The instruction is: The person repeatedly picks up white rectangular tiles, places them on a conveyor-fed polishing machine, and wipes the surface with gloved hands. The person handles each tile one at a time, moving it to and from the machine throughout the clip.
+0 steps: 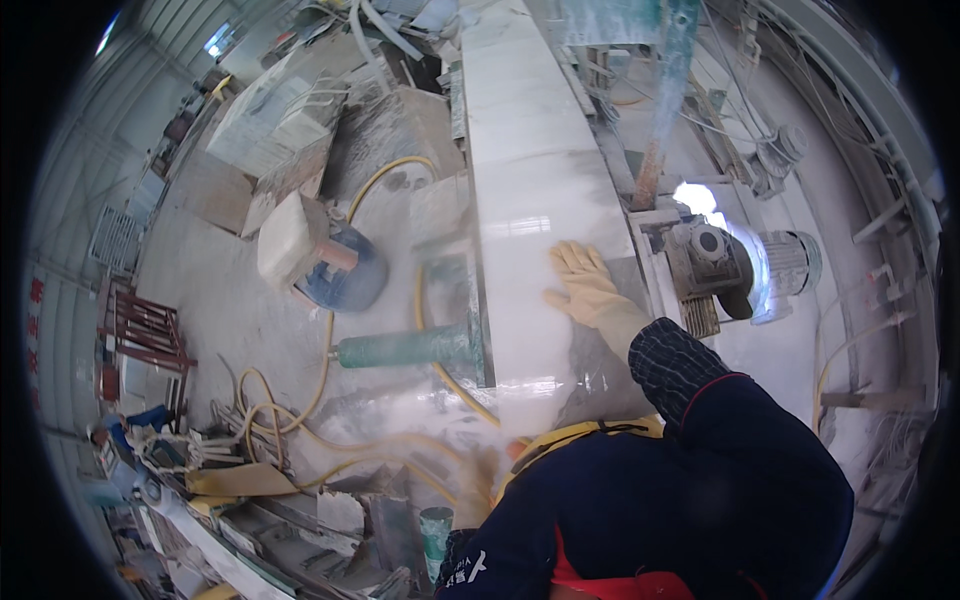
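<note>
A long white, shiny slab [525, 290] stretches away from me on a narrow line, with glare on its surface and a greyish patch along its near right side. My right hand [590, 290], in a cream rubber glove, lies on this slab near its right edge. Its fingers are stretched out flat and it holds nothing. Low in the view, by the slab's near left corner, my left hand [476, 487] wears a similar glove. It is blurred, and its fingers are hard to make out. A small orange patch shows beside it.
Right of the slab stands a motor with a gearbox [708, 245]. On the left, a green cylinder [405, 348] juts from the line. A yellow hose [325, 375] winds over the dusty floor near a blue barrel [345, 270]. Scrap pieces [340, 515] lie at the lower left.
</note>
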### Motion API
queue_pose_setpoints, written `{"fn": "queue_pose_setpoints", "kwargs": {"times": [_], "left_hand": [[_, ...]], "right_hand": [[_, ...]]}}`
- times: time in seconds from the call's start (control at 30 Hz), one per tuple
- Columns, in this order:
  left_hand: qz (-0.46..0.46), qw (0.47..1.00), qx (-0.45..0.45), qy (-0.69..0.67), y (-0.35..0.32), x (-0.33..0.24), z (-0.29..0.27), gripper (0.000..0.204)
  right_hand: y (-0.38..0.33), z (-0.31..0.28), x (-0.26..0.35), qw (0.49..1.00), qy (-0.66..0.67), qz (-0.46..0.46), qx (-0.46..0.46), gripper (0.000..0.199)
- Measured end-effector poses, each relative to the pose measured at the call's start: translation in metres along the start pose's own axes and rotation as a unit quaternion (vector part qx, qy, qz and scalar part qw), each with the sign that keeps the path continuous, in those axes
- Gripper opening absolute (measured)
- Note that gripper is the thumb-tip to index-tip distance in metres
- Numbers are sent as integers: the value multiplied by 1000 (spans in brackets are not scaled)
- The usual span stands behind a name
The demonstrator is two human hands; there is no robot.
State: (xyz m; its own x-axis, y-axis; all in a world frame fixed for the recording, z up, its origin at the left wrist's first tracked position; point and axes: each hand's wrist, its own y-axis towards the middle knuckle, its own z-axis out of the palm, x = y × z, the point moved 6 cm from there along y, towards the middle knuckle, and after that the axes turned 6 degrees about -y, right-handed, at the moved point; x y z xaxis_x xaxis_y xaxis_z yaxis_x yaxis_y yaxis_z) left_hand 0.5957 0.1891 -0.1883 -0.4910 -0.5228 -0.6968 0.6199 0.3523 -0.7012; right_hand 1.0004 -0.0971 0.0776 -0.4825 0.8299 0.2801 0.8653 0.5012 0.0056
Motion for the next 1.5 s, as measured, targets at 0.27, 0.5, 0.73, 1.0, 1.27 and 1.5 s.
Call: {"fn": "queue_pose_setpoints", "kwargs": {"times": [0.27, 0.5, 0.73, 1.0, 1.27, 1.5], "left_hand": [[-59, 967, -49, -242, -31, 27, -25, 39], [-69, 942, -173, -280, -103, 40, -58, 39], [102, 979, -177, -17, -98, 130, -154, 45], [80, 967, -234, 67, -137, 135, -164, 45], [-43, 974, -212, -65, -182, 78, -121, 57], [76, 969, -201, 125, -146, 115, -168, 47]], "right_hand": [[10, 8, -5, 996, -82, 0, 25, 83], [18, 14, -9, 995, -96, 3, 22, 84], [24, 18, -13, 993, -117, 6, 15, 84], [29, 16, -13, 989, -145, 6, 20, 81], [33, 19, -19, 990, -141, 2, 4, 80], [36, 16, -19, 991, -135, 7, -2, 81]]}}
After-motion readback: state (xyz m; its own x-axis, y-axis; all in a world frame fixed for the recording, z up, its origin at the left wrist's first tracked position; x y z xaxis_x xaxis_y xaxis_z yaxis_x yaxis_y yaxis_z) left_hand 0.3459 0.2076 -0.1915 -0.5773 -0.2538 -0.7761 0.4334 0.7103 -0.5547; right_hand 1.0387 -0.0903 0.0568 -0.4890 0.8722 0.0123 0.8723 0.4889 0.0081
